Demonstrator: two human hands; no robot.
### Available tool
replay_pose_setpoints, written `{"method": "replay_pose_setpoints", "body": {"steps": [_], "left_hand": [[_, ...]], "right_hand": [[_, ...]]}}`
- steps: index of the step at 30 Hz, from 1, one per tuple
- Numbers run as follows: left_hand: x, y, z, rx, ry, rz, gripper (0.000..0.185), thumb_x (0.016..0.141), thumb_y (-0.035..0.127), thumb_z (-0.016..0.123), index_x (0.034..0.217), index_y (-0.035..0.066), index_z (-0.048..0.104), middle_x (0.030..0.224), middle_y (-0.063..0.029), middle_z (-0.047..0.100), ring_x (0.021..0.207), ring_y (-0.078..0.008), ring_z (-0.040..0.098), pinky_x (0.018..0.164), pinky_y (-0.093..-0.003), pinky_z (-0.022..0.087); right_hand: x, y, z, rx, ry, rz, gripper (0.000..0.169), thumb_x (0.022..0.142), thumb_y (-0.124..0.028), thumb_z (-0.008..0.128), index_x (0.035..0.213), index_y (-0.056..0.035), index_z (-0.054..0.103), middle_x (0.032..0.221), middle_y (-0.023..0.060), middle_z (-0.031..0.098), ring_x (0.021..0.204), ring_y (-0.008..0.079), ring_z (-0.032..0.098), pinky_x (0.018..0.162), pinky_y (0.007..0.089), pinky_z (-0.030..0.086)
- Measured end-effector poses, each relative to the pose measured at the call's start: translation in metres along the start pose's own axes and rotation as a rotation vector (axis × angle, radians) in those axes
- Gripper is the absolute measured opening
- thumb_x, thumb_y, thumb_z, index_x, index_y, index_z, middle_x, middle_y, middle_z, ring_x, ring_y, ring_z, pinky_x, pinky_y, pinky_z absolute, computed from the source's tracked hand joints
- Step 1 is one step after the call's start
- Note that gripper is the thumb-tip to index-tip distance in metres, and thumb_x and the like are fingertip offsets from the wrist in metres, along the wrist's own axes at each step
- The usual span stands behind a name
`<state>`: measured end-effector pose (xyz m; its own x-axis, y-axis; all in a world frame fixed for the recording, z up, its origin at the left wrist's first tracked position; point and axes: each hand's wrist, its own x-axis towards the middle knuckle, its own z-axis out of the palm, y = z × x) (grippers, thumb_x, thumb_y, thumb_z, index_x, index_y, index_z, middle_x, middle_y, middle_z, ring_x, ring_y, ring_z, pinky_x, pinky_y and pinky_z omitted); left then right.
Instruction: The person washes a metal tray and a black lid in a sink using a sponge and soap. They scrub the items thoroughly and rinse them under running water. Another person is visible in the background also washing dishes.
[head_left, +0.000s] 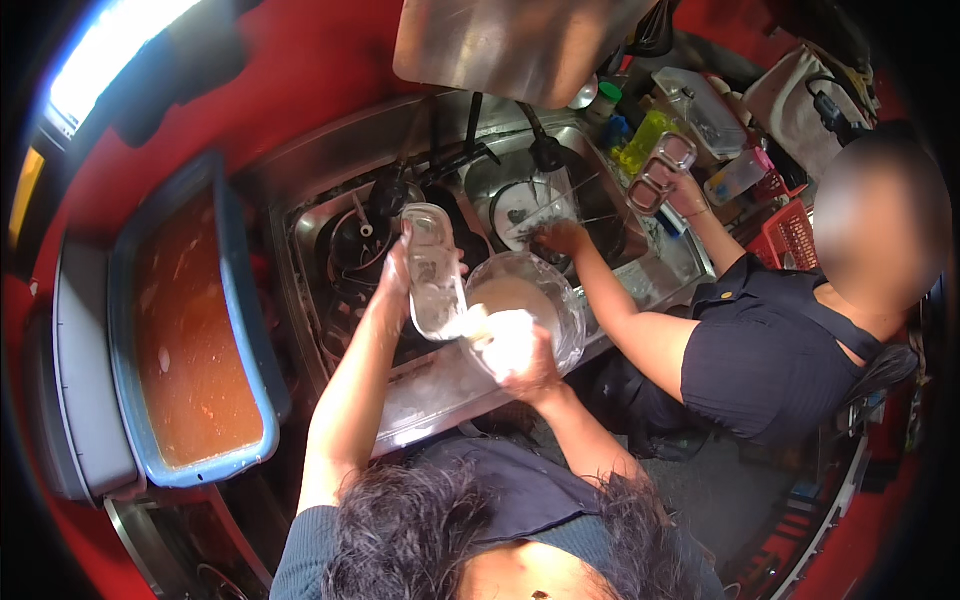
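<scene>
My left hand (397, 271) grips a small divided dish (435, 274) by its long side, tilted over the left basin of a steel double sink (442, 401). In my right hand (538, 369) is a pale, soapy scrubber (501, 341), so washed out by glare that its exact kind is unclear. It meets or nearly meets the dish's lower corner. A clear bowl (574, 326) of cloudy liquid stands behind my right hand, at the sink's front edge. Dark pans (360, 240) lie in the left basin, partly hidden by my left hand and the dish.
A co-worker at right holds a divided metal dish (660, 174); their other hand (564, 238) is in the right basin, beneath running water. A blue tub (266, 442) of orange-brown liquid stands left. Bottles (651, 139) and a red basket (791, 232) crowd the right side.
</scene>
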<state>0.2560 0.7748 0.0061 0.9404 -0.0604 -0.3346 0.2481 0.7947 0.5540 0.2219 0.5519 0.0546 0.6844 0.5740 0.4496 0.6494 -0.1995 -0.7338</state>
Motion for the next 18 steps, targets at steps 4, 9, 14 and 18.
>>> {"method": "replay_pose_setpoints", "body": {"steps": [4, 9, 14, 18], "left_hand": [[0.073, 0.012, -0.025, 0.02, 0.082, -0.193, 0.051, 0.088, 0.048, 0.047, 0.114, 0.004, 0.053, 0.099, -0.0194, 0.062, 0.086, -0.0352, 0.063, 0.076, -0.0495, 0.052], [0.121, 0.012, 0.008, 0.268, 0.167, -0.158, 0.04, 0.086, 0.039, 0.056, 0.114, 0.01, 0.052, 0.098, -0.0122, 0.063, 0.083, -0.0284, 0.064, 0.072, -0.047, 0.052], [0.091, 0.016, -0.027, 1.679, 0.167, 0.271, 0.043, 0.083, 0.038, 0.059, 0.113, 0.007, 0.058, 0.11, -0.0161, 0.061, 0.1, -0.0282, 0.06, 0.082, -0.0399, 0.049], [-0.006, 0.006, -0.083, 2.037, 0.551, -0.006, 0.045, 0.082, 0.037, 0.059, 0.116, 0.008, 0.055, 0.116, -0.0203, 0.056, 0.112, -0.0348, 0.051, 0.093, -0.0443, 0.042]], "right_hand": [[-0.012, 0.033, -0.034, -0.254, -0.227, 0.359, 0.016, 0.075, -0.01, 0.057, 0.087, -0.0047, 0.065, 0.086, 0.0174, 0.063, 0.078, 0.0338, 0.061, 0.071, 0.0414, 0.05], [-0.032, 0.048, -0.027, -0.485, -0.581, 0.532, 0.025, 0.075, -0.015, 0.053, 0.092, -0.0028, 0.065, 0.09, 0.022, 0.063, 0.086, 0.0368, 0.062, 0.077, 0.0441, 0.051], [-0.022, 0.06, -0.02, -0.53, -0.832, 0.574, 0.023, 0.073, -0.013, 0.055, 0.09, -0.0002, 0.066, 0.09, 0.0235, 0.064, 0.088, 0.0352, 0.064, 0.077, 0.0428, 0.051], [-0.016, 0.068, -0.004, -0.619, -1.185, 0.628, 0.024, 0.071, -0.011, 0.059, 0.09, -0.0008, 0.068, 0.092, 0.0216, 0.065, 0.091, 0.0329, 0.064, 0.078, 0.0401, 0.052]]}}
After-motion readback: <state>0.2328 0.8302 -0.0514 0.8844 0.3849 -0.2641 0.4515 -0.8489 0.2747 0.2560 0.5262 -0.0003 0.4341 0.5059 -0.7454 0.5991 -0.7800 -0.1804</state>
